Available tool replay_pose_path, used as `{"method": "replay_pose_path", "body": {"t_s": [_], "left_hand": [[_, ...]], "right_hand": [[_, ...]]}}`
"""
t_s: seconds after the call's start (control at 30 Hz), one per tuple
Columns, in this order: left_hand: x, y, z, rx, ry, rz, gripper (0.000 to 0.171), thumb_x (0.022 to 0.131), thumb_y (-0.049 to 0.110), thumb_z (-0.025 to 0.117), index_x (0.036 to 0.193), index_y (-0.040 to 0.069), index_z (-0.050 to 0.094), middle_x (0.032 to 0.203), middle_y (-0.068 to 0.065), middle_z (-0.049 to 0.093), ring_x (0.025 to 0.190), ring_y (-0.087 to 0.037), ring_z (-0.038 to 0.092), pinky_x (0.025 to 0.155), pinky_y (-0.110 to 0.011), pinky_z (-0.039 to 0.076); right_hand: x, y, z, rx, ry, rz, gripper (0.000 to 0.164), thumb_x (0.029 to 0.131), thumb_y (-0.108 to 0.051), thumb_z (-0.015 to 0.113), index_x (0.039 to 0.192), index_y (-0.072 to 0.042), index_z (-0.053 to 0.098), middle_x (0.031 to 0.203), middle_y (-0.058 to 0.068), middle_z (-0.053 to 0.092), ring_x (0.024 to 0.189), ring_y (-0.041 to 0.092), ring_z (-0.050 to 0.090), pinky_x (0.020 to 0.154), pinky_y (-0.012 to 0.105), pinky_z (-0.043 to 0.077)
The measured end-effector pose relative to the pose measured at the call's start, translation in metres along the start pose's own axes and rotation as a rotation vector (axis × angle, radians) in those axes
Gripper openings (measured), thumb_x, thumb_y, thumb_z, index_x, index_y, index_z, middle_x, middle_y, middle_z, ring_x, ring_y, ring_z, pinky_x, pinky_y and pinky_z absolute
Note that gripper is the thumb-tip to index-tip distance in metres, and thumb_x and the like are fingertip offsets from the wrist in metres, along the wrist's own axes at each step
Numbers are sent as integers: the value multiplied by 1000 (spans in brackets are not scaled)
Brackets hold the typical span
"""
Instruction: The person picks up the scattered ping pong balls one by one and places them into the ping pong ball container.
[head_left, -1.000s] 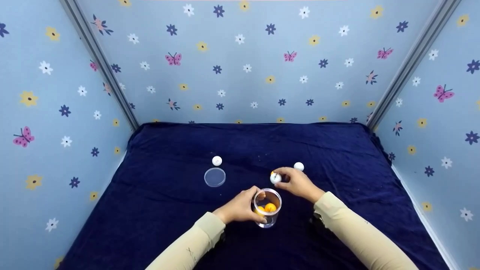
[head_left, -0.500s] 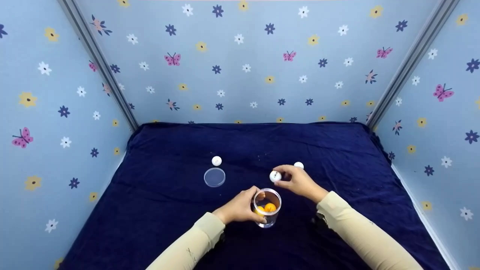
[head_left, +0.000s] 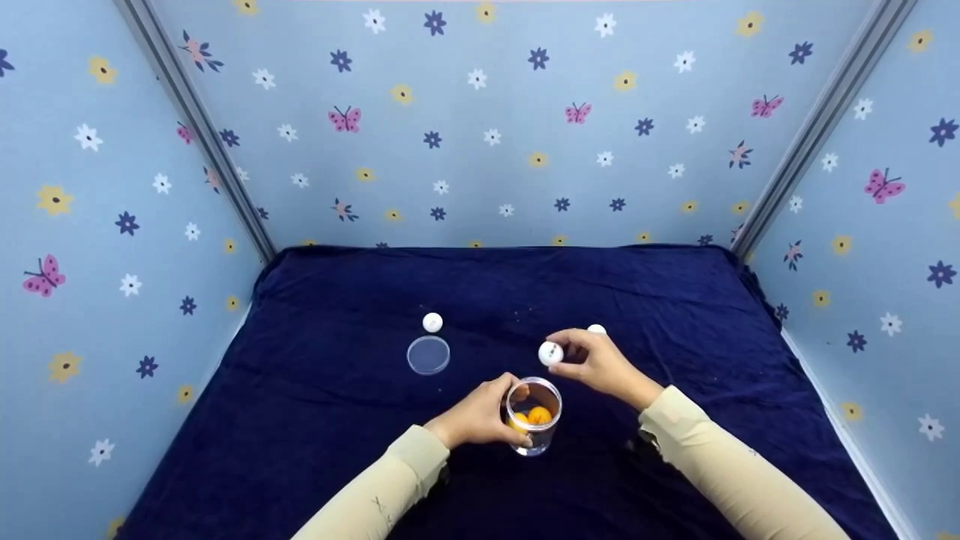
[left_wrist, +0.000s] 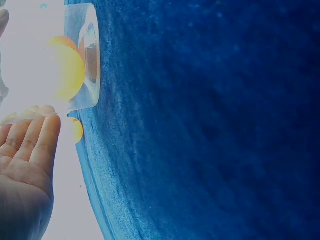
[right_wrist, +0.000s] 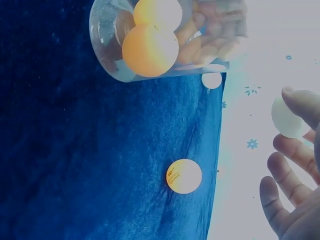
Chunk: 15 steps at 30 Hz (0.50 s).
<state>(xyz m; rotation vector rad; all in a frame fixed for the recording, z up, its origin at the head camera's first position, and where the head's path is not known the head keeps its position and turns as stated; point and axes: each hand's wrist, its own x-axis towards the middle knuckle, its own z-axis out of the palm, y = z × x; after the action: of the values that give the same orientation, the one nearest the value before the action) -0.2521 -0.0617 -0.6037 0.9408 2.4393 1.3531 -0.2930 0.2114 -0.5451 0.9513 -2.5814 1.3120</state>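
Note:
My left hand (head_left: pixel 480 411) grips a clear jar (head_left: pixel 534 439) around its side, its open mouth facing up. Two orange ping-pong balls (right_wrist: pixel 150 51) lie inside, near the jar's bottom. Beyond and to the right of the mouth, my right hand (head_left: pixel 604 367) pinches a white ping-pong ball (head_left: pixel 550 353) between thumb and fingers, apart from the jar. In the right wrist view, this held white ball (right_wrist: pixel 290 117) looks washed out by glare. Another orange ball (right_wrist: pixel 184 176) rests on the cloth; in the head view it is hidden behind the right hand and its ball.
A round clear lid (head_left: pixel 428 355) lies on the dark blue cloth (head_left: pixel 315 420), left of the jar. Just beyond it sits a white ball (head_left: pixel 433 322). Another white ball (head_left: pixel 597 329) is partly hidden behind my right hand. Flower-patterned walls (head_left: pixel 480 172) enclose the back and sides.
My right hand has risen slightly with the white ball. A bit of orange that showed behind that ball a second ago is now covered. The left hand and jar hold still.

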Motion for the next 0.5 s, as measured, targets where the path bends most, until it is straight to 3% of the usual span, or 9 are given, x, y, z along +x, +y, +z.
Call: {"method": "replay_pose_path", "body": {"t_s": [0.17,0.33,0.5], "left_hand": [[0,0,-1,-6,-3,-1,74,67,29,105,120,4,61,130,-17,77,124,-27,73,110,-33,55],[0,0,-1,-13,-10,-3,74,67,29,105,121,3,61,128,-16,77,122,-29,73,109,-33,55],[0,0,-1,4,-7,-2,74,67,31,104,120,5,60,127,-16,77,121,-30,74,107,-33,56]], "right_hand": [[-3,-1,0,40,9,-24,38,86,-8,91,122,-5,78,102,10,80,77,38,68,69,40,58],[-5,-2,-1,50,10,-51,39,85,-8,92,122,-6,79,104,9,81,78,19,67,70,26,55],[-8,-6,-2,69,14,-88,39,86,-7,91,123,-2,78,108,14,81,80,11,65,71,21,54]]}}
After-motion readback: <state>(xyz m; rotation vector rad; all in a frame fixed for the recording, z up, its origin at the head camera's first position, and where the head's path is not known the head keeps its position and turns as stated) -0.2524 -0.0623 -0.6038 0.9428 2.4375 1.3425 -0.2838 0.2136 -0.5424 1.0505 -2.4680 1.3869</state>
